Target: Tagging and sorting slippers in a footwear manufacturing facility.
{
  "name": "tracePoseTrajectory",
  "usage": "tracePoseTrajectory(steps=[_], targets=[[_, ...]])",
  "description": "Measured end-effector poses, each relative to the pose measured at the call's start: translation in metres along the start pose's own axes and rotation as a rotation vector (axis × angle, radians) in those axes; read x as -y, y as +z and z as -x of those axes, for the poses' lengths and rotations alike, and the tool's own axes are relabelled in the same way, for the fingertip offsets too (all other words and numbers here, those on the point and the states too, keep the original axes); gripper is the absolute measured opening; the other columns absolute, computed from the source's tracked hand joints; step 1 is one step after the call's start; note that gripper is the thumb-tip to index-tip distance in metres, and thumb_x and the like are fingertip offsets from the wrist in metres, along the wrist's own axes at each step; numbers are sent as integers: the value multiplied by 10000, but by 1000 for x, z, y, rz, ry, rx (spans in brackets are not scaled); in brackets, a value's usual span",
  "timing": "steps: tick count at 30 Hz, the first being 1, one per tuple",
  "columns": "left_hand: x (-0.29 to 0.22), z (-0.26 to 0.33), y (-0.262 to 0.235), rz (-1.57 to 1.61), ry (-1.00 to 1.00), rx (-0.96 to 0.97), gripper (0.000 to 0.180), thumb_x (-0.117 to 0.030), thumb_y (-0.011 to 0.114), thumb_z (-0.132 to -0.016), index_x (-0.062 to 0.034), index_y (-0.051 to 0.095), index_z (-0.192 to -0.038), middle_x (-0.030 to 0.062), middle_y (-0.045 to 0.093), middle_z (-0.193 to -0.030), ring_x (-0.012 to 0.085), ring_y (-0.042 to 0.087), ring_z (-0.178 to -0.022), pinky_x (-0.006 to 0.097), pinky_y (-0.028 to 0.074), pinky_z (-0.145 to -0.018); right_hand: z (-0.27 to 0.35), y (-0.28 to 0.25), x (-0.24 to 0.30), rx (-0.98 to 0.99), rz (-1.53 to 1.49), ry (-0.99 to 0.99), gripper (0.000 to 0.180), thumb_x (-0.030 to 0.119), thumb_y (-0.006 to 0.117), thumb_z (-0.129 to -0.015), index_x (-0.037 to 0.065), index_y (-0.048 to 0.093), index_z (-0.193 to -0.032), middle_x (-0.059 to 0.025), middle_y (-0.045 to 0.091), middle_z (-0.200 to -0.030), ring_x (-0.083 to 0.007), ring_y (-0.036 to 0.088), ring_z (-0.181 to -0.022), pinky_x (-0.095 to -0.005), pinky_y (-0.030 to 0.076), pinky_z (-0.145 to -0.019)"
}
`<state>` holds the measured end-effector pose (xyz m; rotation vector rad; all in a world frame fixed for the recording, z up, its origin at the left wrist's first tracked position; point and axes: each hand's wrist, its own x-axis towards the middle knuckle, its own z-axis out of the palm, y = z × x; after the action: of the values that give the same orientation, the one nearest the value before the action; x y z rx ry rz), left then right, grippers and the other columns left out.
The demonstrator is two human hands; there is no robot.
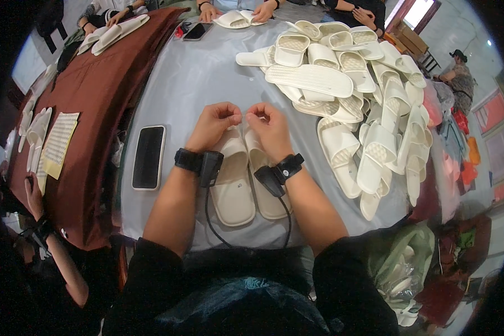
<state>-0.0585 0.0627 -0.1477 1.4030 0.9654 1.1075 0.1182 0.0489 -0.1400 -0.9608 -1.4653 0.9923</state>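
Note:
Two cream slide slippers lie side by side, soles down, on the grey table (196, 84) right in front of me: the left slipper (232, 187) and the right slipper (266, 196). My left hand (214, 124) and my right hand (270, 126) hover over their far ends, fingers curled, thumbs and forefingers pinched close together near each other. Whatever small thing they pinch is too small to make out. Each wrist carries a black strap with a cabled device.
A large heap of cream slippers (353, 95) fills the table's right side. A black phone (149, 157) lies to my left. A maroon table (89, 106) holds slippers and paper sheets (57, 140). Other people's hands work at the far edge and lower left.

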Motion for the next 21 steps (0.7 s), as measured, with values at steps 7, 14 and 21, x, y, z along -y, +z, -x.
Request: tracePoseTrajectory(steps=[7, 14, 21], targets=[[-6, 2, 1, -24, 13, -26, 82, -69, 670, -876, 0, 673, -921, -13, 645, -830, 60, 548, -756, 223, 455, -688, 0, 1, 2, -14, -78, 40, 112, 106, 650, -867, 2, 635, -908, -18, 640, -815, -87, 548, -685, -248, 454, -641], [-4, 2, 1, 29, -24, 0, 99, -85, 683, -878, 3, 677, -922, -14, 650, -837, 62, 554, -758, 221, 460, -692, -1, 0, 0, 11, -13, 17, 119, 112, 674, -847, 7, 645, -896, -27, 645, -809, -98, 554, -695, -259, 456, -644], [-1, 1, -2, 7, 2, 15, 103, -89, 686, -874, 1, 677, -923, -16, 645, -834, 61, 549, -754, 218, 453, -685, -1, 0, 1, 24, 25, 17, 131, 119, 682, -841, 4, 652, -896, -38, 648, -831, -110, 555, -698, -267, 455, -646]])
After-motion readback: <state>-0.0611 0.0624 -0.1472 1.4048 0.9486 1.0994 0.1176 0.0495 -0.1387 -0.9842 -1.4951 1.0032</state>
